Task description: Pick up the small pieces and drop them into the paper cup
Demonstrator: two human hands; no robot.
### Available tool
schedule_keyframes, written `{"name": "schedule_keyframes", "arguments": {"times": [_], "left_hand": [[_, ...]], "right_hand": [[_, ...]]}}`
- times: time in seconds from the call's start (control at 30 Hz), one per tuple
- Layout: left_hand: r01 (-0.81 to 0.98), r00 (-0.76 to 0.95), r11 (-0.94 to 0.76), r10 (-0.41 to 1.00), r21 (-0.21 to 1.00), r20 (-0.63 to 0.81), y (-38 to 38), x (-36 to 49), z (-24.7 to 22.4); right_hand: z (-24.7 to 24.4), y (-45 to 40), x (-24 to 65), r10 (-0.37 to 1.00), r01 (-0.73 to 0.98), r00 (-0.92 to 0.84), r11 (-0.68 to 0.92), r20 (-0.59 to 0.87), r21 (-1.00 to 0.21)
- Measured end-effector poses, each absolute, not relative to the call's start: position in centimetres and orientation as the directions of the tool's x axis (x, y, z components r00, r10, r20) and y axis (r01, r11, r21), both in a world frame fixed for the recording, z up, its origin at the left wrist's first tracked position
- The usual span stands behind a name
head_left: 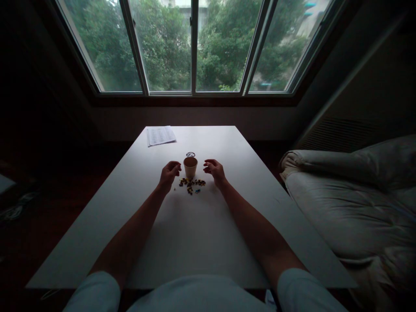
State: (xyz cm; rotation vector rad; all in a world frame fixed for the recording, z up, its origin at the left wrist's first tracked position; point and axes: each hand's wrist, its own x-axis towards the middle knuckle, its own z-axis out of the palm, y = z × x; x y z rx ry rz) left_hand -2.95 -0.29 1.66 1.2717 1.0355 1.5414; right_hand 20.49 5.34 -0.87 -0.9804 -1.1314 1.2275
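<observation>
A light brown paper cup [190, 167] stands upright on the white table [195, 234]. Directly in front of it lies a loose spread of several small dark and yellow pieces [191, 183], with a bluish one at the near right. My left hand [170, 170] is beside the cup on its left, fingers curled and fingertips pinched together; whatever may be between them is too small to name. On the cup's right is my right hand [213, 168], its fingers bent but apart, holding nothing visible. Neither hand touches the cup.
Behind the cup lies a small round dark-rimmed object [190, 154]. Printed papers [160, 135] rest at the table's far left corner. A pale padded sofa [344, 208] stands right of the table, and a window is beyond the far edge.
</observation>
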Motion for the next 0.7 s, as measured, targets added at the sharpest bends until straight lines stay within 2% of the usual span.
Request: {"name": "schedule_keyframes", "arguments": {"times": [0.13, 0.3, 0.7], "left_hand": [[-0.184, -0.136, -0.199, 0.975, 0.963, 0.175, -0.3, -2.9, 2.0], [-0.288, -0.077, -0.107, 0.993, 0.952, 0.089, -0.5, -2.5, 3.0], [-0.366, 0.167, -0.006, 0.983, 0.930, 0.072, -1.3, -0.2, 5.2]], "right_hand": [[-2.7, 6.2, 21.4, 0.995, -0.173, 0.067, 0.081, 0.070, -0.982], [-3.7, 6.7, 21.2, 0.994, -0.114, 0.042, 0.109, 0.105, -0.987], [-4.4, 6.9, 21.2, 0.987, -0.012, -0.007, 0.159, 0.160, -0.987]]}}
